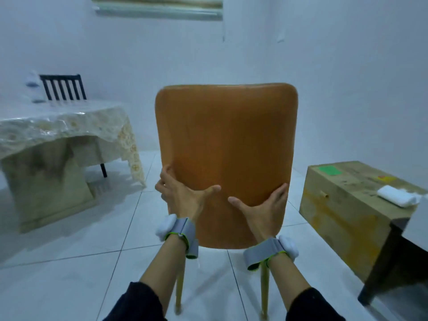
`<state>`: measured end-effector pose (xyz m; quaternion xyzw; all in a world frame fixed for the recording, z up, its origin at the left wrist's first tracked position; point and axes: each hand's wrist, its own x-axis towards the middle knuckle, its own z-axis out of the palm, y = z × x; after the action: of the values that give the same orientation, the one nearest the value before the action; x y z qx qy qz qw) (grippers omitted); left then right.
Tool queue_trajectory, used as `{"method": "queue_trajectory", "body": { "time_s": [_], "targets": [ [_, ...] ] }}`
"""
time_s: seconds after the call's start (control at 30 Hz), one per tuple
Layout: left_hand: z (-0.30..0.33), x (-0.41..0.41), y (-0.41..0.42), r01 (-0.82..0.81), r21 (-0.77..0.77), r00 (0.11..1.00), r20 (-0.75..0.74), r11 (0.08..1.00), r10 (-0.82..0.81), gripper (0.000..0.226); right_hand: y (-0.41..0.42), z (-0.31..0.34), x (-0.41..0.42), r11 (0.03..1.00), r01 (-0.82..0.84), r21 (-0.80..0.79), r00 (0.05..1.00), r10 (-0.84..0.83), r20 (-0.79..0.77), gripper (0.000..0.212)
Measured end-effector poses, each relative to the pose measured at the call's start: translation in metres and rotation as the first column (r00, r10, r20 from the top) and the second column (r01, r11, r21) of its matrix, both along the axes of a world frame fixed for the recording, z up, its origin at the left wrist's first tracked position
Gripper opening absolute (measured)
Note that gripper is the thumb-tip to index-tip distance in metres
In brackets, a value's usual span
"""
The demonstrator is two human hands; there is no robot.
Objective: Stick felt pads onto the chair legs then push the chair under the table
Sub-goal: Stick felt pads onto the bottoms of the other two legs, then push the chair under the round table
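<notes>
Chair (225, 144) backrest between left hand (183, 196) and right hand (261, 209), both gripping.

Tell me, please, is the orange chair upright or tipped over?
Upright. The chair stands with its backrest up and two legs pointing down to the floor, the left hand and right hand gripping the backrest's sides.

Black slat-back chair (63, 87) behind far side, wooden box (342, 212) at rt w/ white cloth (397, 196) on top

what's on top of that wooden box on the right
A folded white cloth lies near the right end of the wooden box, with a green patch and a yellow mark on its top. The far right edge is out of view.
</notes>
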<state>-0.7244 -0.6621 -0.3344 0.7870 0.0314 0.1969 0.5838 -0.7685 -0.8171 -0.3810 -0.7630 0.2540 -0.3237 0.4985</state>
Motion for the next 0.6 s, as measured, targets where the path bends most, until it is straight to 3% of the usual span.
{"method": "queue_trajectory", "body": {
  "time_s": [0.07, 0.17, 0.6],
  "targets": [
    [0.002, 0.008, 0.005, 0.087, 0.016, 0.996, -0.018, 0.996, -0.087, 0.158, 0.01, 0.003, 0.0, 1.0, 0.002, 0.008, 1.0, -0.002, -0.014, 0.153],
    [-0.003, 0.01, 0.003, 0.152, 0.039, 0.988, 0.029, 0.988, -0.153, 0.172, 0.015, -0.006, 0.013, 0.996, -0.018, 0.088, 0.999, 0.015, 0.033, 0.161],
    [-0.011, 0.07, -0.023, 0.051, 0.021, 0.996, 0.076, 0.998, -0.053, 0.169, -0.005, -0.012, 0.079, 0.996, 0.016, 0.087, 0.999, -0.019, 0.036, 0.161]
  ]
}}
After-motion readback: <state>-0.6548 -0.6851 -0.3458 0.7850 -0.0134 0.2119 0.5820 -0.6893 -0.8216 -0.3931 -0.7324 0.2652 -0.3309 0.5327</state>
